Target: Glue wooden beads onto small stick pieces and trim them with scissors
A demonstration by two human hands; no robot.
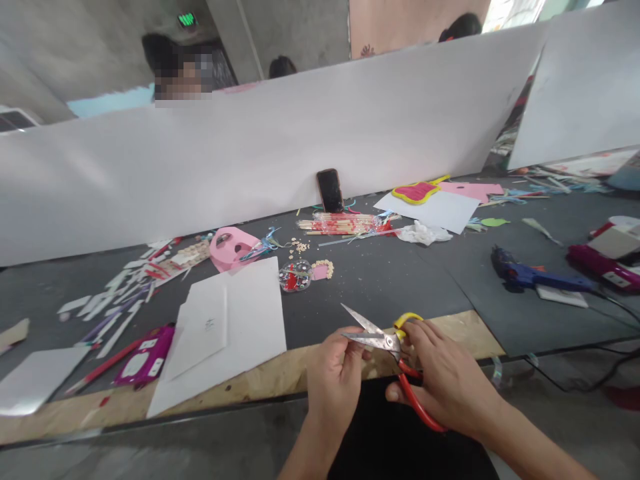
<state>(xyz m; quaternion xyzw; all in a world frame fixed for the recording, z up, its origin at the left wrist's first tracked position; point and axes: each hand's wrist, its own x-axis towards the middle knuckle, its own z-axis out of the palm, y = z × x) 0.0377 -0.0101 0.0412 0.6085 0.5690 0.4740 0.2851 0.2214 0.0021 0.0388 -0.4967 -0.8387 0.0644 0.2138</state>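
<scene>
My right hand [450,377] grips a pair of scissors [387,341], one handle yellow and the other red. Their blades stand apart and point left over the table's front edge. Close against the blades, my left hand [336,373] is closed in a pinch, and whatever it holds is too small or hidden to name. Beyond the hands lie a small pink piece edged with pale beads [323,270] and a clear round case [295,276] with red and small bits inside. Loose pale beads [300,247] are scattered just behind them.
At left are white sheets [250,307], a purple box-shaped device [145,357] and paper strips [115,300]. A phone [330,190] leans on the white partition [260,147], behind bundled sticks [343,223]. A blue glue gun [540,272] with a cable lies at right. People sit beyond the partition.
</scene>
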